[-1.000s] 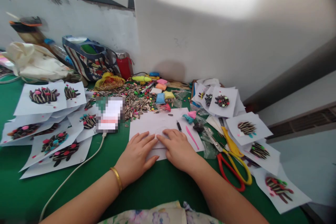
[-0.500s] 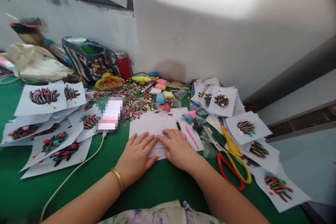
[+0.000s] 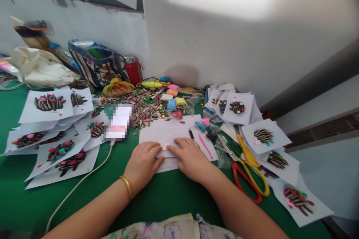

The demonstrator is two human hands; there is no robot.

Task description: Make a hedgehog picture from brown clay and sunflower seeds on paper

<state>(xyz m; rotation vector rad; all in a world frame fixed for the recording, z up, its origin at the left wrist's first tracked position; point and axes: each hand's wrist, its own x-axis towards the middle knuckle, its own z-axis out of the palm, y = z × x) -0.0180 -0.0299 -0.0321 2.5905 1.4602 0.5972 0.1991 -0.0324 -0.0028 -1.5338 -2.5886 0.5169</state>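
A white sheet of paper (image 3: 157, 129) lies in front of me, with a faint pencil drawing (image 3: 172, 140) partly under my right fingers. My left hand (image 3: 144, 158) rests at the sheet's lower left, fingers bent and close together, thumb apart from the index finger. On the sheet's lower middle lies my right hand (image 3: 192, 158), open, its fingertips pressing beside the drawing. A black pen (image 3: 191, 134) and a pink modelling tool (image 3: 205, 146) lie on the paper right of that hand. One sunflower seed (image 3: 182, 122) sits near the top of the sheet.
Scattered sunflower seeds (image 3: 147, 106) and clay packs (image 3: 171, 105) lie behind the paper. A phone (image 3: 119, 121) with a cable is at left. Seed-picture cards (image 3: 46, 114) flank both sides. Red-and-yellow scissors (image 3: 246, 179) lie at right. A red flask (image 3: 133, 70) stands behind.
My left hand has drawn back slightly to the left and its spread fingers have bent inward, uncovering more paper between the hands. My right hand has barely moved.
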